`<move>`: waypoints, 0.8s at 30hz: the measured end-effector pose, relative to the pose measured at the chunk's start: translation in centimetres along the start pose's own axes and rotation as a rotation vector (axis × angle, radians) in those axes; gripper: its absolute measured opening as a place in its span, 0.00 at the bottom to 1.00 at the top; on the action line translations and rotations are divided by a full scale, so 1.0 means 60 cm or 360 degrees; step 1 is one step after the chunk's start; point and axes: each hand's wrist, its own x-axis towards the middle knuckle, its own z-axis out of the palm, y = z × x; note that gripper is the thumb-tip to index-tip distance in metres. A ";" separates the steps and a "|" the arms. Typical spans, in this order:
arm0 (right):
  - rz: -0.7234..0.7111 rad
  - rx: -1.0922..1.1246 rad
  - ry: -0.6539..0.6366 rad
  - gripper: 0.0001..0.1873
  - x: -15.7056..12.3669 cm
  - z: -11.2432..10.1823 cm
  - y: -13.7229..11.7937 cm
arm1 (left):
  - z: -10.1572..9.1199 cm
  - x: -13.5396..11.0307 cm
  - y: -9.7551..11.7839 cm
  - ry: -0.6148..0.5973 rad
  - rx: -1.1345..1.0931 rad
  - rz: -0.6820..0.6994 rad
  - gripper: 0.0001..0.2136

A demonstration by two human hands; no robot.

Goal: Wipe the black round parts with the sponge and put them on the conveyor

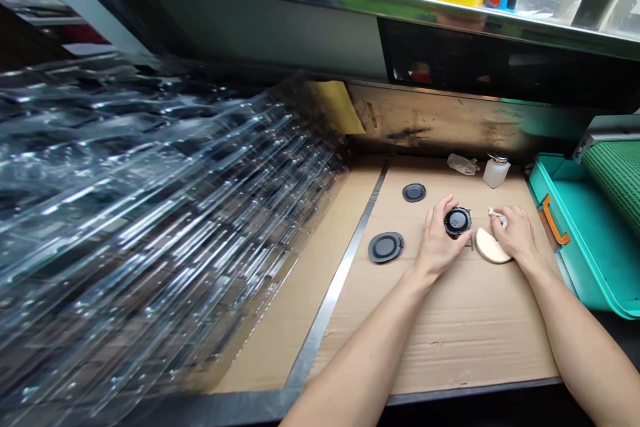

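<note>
Black round housing (457,222) clamped in my left hand (437,243)

I'm seeing the left hand gripping the housing, its fingers wrapped around the side, while the dark round face is pointing up and slightly toward the right hand (515,233). The housing is a short cylinder, so it is showing no clear long axis; its round axis is standing roughly upright. I can't tell whether it is touching the cardboard sheet (440,340) covering the table.

The right hand is sitting just beside the housing, with its fingers closed together on a white wad (497,217), possibly cloth or tissue. A cream half-moon pad (493,247) is lying under the heel of that hand.

I'm judging this as a hand-to-hand working step, with the left hand holding and the right hand working close by. The pose is leaving the housing's face open toward the wad.

Beyond the left hand, two flat black discs (385,247) are lying on the cardboard. Past the right hand, a translucent dispenser bottle (496,172) is standing near a crumpled plastic bag (463,163).
</note>
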 end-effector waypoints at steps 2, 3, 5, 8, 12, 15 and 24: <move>0.0015 -0.0007 -0.0006 0.13 -0.001 0.002 0.001 | 0.000 -0.001 -0.002 -0.0002 0.0063 0.0052 0.38; 0.0021 -0.0016 -0.0008 0.13 -0.001 0.003 0.001 | 0.001 -0.001 -0.003 -0.0003 0.0092 0.0078 0.38; 0.0032 -0.0039 -0.0012 0.13 -0.002 0.005 0.002 | 0.002 -0.002 -0.004 -0.0006 0.0139 0.0114 0.38; 0.0040 -0.0065 -0.0016 0.13 -0.002 0.007 0.003 | 0.003 -0.003 -0.007 -0.0001 0.0180 0.0131 0.38; 0.0051 -0.0065 -0.0017 0.13 -0.002 0.006 0.003 | 0.003 -0.002 -0.008 0.0012 0.0196 0.0115 0.38; 0.0044 -0.0044 -0.0015 0.13 -0.002 0.004 0.002 | 0.003 -0.001 -0.007 0.0012 0.0201 0.0100 0.38; 0.0035 -0.0064 -0.0025 0.13 0.001 0.003 0.003 | 0.003 -0.001 -0.003 0.0023 0.0265 0.0131 0.38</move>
